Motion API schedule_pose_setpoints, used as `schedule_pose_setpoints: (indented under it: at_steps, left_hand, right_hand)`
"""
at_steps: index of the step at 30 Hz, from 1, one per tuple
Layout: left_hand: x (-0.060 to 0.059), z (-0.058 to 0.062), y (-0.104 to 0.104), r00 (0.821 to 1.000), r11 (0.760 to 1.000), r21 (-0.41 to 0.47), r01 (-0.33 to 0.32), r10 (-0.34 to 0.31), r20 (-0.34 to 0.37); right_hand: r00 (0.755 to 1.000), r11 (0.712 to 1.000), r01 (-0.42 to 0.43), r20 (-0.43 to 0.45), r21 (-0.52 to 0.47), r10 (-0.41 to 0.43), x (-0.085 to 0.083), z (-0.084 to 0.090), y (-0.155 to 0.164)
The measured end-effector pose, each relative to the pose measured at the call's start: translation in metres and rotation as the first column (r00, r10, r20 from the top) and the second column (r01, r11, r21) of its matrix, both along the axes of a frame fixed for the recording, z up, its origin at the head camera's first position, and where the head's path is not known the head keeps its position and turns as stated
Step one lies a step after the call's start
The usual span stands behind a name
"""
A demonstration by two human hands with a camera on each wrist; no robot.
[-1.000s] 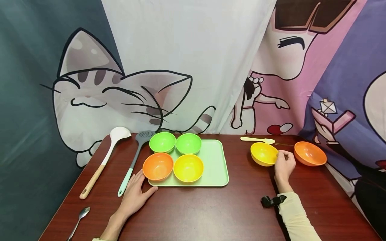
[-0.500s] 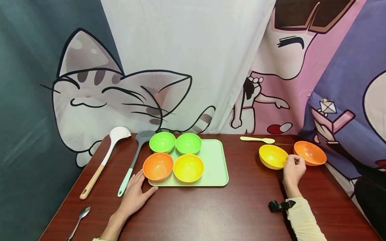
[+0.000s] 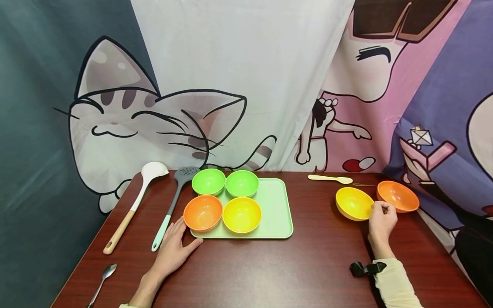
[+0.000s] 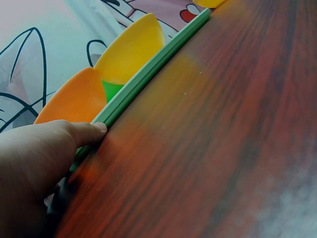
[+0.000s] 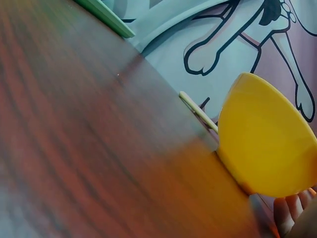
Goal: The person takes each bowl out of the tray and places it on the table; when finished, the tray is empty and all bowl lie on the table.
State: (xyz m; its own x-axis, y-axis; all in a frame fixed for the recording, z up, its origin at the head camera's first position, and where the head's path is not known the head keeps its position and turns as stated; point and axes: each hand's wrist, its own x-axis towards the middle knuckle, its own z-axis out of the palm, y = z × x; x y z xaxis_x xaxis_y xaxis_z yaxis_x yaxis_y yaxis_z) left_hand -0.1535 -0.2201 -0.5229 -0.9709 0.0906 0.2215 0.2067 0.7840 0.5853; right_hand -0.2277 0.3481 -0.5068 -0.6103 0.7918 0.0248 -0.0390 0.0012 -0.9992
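Note:
My right hand (image 3: 381,219) pinches the near right rim of a yellow bowl (image 3: 353,203), which is tilted on the table; the bowl (image 5: 270,141) fills the right wrist view. My left hand (image 3: 174,249) lies flat on the table, thumb touching the front left corner of a light green tray (image 3: 275,209). The thumb (image 4: 89,133) presses the tray's edge (image 4: 148,74) in the left wrist view. On the tray stand two green bowls (image 3: 208,181), an orange bowl (image 3: 202,212) and a yellow bowl (image 3: 242,214).
Another orange bowl (image 3: 398,196) sits just right of the held bowl. A pale spoon (image 3: 330,178) lies behind it. A white ladle (image 3: 135,203), a slotted spatula (image 3: 172,205) and a metal spoon (image 3: 102,280) lie at the left. A cartoon curtain hangs behind.
My right hand has dragged the yellow bowl rightward, closer to the orange bowl. The left hand has stayed at the tray corner.

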Motion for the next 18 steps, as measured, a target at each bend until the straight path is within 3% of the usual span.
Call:
schedule_pose_setpoints:
  at_steps: [10,18]
  left_hand:
    - [-0.0004,-0.0009,0.0005,1.000,1.000,-0.005,0.000,0.000,-0.002]
    - [-0.0006,0.0002,0.0001,1.000,1.000,0.001,-0.003,0.003,-0.002]
  right_hand:
    - [0.989,0.995,-0.074,0.135,0.070,0.064,0.0095,-0.0003,0.0043]
    - [0.984,0.993,-0.121,0.132,-0.006,0.120,0.0089,0.0013,0.0040]
